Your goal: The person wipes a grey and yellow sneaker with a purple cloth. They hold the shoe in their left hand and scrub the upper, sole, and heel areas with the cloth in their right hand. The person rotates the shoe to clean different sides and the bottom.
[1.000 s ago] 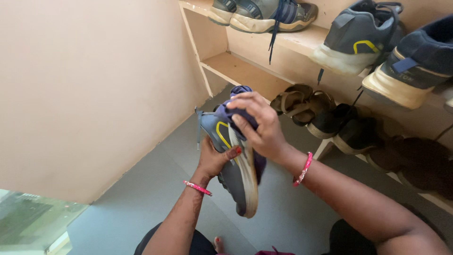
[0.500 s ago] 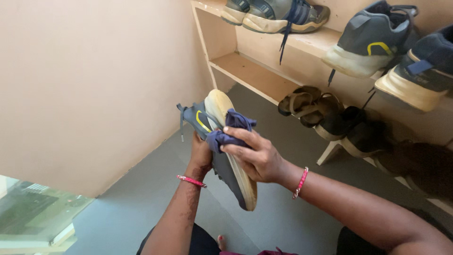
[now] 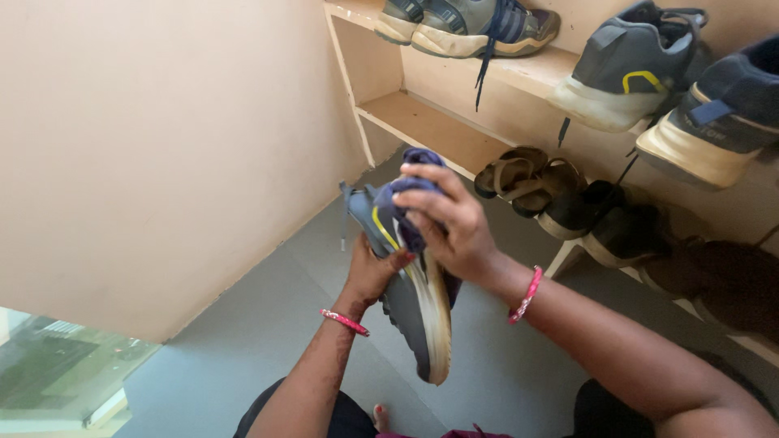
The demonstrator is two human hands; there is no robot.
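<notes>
Closest to the camera, the left hand [image 3: 369,272] is wrapped around the underside of a grey sports shoe with a yellow stripe and a pale rubber sole [image 3: 410,296]. Its fingers are curled tight on the shoe, holding it up in the air above the grey floor [image 3: 243,341], with the sole edge turned up and the toe end pointing down toward the person's lap.

The right hand [image 3: 454,223] sits on top of the shoe. Its fingers are bunched together, pinching a crumpled dark blue cloth [image 3: 410,195] and pressing it against the upper end of the shoe, near the yellow stripe. Both wrists wear thin pink bangles.

How far along is the wiping? I think it is somewhere in the middle. The cloth is on the upper part of the shoe, and the lower part of the pale sole looks brownish and dirty, so that bit seems left to do. The far side of the shoe is hidden, so I cannot tell if it is clean.

Farther away stands a pale wooden shoe rack [image 3: 430,122] against the wall. On its lower shelf lie brown strappy sandals [image 3: 519,174]. On the top shelf, another grey sports shoe with a yellow stripe [image 3: 625,69] sits with other sports shoes; it could be the partner.
</notes>
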